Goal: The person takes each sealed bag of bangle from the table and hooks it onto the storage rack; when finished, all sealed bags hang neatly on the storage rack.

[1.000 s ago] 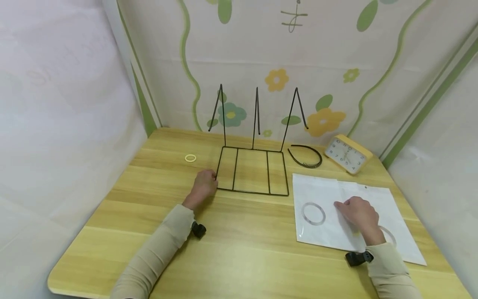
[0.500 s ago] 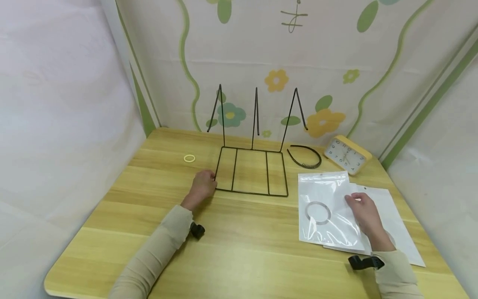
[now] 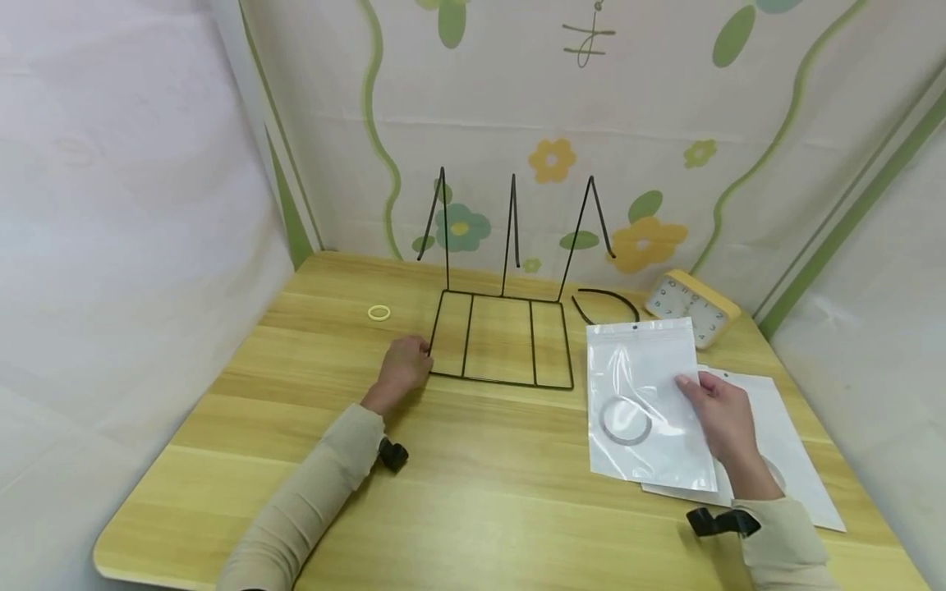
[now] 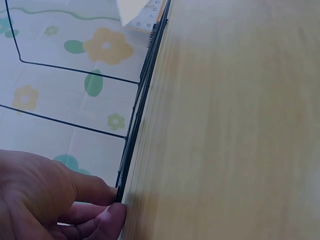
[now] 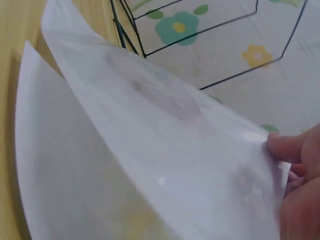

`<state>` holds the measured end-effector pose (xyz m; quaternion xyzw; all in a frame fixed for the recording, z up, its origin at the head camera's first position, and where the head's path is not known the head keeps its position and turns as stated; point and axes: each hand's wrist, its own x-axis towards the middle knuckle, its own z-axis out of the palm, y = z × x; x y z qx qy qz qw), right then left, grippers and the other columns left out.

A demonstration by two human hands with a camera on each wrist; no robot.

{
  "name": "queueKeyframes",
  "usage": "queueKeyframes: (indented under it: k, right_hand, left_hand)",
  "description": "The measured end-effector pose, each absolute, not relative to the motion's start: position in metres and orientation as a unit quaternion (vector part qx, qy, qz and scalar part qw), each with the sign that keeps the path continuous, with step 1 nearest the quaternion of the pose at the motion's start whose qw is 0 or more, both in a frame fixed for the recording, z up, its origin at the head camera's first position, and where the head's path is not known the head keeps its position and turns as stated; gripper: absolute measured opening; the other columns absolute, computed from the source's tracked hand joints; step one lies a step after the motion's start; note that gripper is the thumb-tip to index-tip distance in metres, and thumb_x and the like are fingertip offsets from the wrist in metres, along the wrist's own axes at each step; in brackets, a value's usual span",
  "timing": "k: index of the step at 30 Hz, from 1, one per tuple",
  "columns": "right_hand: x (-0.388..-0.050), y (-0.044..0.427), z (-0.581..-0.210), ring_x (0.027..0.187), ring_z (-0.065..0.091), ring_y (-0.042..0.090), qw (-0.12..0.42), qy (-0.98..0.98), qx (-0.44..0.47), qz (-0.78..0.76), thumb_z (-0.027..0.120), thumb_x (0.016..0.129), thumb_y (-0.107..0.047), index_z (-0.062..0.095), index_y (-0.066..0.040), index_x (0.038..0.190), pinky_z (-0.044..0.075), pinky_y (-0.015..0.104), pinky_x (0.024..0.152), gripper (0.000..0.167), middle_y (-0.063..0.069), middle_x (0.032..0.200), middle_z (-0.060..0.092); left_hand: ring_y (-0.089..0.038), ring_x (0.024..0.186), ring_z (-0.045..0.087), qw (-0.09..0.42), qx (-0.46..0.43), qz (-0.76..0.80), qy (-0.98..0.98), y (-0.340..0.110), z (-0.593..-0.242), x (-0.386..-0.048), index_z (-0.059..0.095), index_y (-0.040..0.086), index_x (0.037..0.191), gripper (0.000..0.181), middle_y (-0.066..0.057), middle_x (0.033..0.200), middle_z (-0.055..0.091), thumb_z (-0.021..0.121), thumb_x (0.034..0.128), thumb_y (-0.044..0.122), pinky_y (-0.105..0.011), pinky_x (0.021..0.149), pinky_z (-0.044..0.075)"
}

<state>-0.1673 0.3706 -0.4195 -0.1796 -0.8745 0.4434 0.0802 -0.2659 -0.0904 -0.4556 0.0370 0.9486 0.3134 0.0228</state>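
Observation:
At the front left corner of a black wire rack (image 3: 502, 382), my left hand (image 3: 405, 364) pinches the wire; the left wrist view shows thumb and fingers around its end. The rack has a flat base and three bent uprights at the back. My right hand (image 3: 724, 410) grips the right edge of a white, glossy zip bag (image 3: 650, 353), raised off the table and tilted. Through its front shows a round ring outline (image 3: 626, 444). Other white bags (image 3: 791, 443) lie beneath, partly covered by the raised one and my right forearm. In the right wrist view, the raised bag (image 5: 165, 120) bends.
Behind the raised bag, a black toothed headband (image 3: 606, 293) is partly hidden. A yellow alarm clock (image 3: 668, 300) stands at the back right, also partly covered. A small pale yellow ring (image 3: 379, 318) lies left of the rack. A printed cloth hangs behind the table.
My right hand has lifted the top white bag off the others, and its upper edge now covers part of the headband and clock. My left hand stays at the rack's corner.

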Motion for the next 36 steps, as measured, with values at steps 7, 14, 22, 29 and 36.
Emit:
queueKeyframes:
  k: [7, 14, 22, 29, 36]
  right_hand:
    - [-0.158, 0.339, -0.407, 0.062, 0.053, 0.002, 0.204, -0.872, -0.066, 0.439, 0.063, 0.095, -0.031, 0.067, 0.001, 0.107, 0.043, 0.019, 0.052, 0.035, -0.019, 0.070, 0.062]
    - [-0.161, 0.297, -0.390, 0.048, 0.043, 0.003, 0.280, -0.831, 0.034, 0.479, 0.067, 0.091, -0.009, 0.066, 0.003, 0.087, 0.034, 0.021, 0.044, 0.013, -0.002, 0.051, 0.051]
    - [-0.159, 0.253, -0.363, 0.047, 0.051, 0.007, 0.277, -0.797, 0.171, 0.509, 0.062, 0.088, 0.011, 0.064, 0.010, 0.084, 0.038, 0.019, 0.041, 0.005, 0.020, 0.058, 0.060]
    - [-0.173, 0.227, -0.360, 0.045, 0.046, 0.010, 0.247, -0.768, 0.228, 0.544, 0.063, 0.090, 0.007, 0.063, 0.013, 0.088, 0.035, 0.022, 0.041, 0.007, 0.015, 0.060, 0.061]
    - [-0.189, 0.198, -0.354, 0.048, 0.041, 0.005, 0.241, -0.749, 0.261, 0.559, 0.063, 0.088, 0.009, 0.067, 0.006, 0.086, 0.033, 0.023, 0.043, 0.005, 0.014, 0.059, 0.060]
  left_hand:
    - [-0.028, 0.098, 0.064, 0.027, 0.024, 0.304, 0.952, -0.090, -0.455, -0.265, 0.064, 0.001, 0.124, 0.035, -0.017, 0.123, 0.065, 0.060, 0.0907, 0.012, -0.042, 0.081, 0.054]
    - [-0.023, 0.084, 0.063, 0.030, 0.023, 0.304, 0.952, -0.090, -0.457, -0.266, 0.064, 0.002, 0.124, 0.035, -0.016, 0.123, 0.065, 0.059, 0.0906, 0.012, -0.033, 0.070, 0.053]
    - [-0.020, 0.079, 0.061, 0.038, 0.024, 0.315, 0.948, -0.088, -0.458, -0.269, 0.063, 0.001, 0.125, 0.037, -0.017, 0.125, 0.064, 0.059, 0.0899, 0.011, -0.029, 0.064, 0.050]
    - [-0.019, 0.071, 0.060, 0.045, 0.013, 0.330, 0.943, -0.088, -0.457, -0.270, 0.062, 0.001, 0.126, 0.038, -0.016, 0.124, 0.065, 0.059, 0.0897, 0.011, -0.027, 0.057, 0.047]
    - [-0.020, 0.071, 0.060, 0.047, 0.012, 0.348, 0.936, -0.088, -0.456, -0.271, 0.064, 0.002, 0.125, 0.037, -0.017, 0.122, 0.065, 0.058, 0.0891, 0.010, -0.026, 0.056, 0.045]
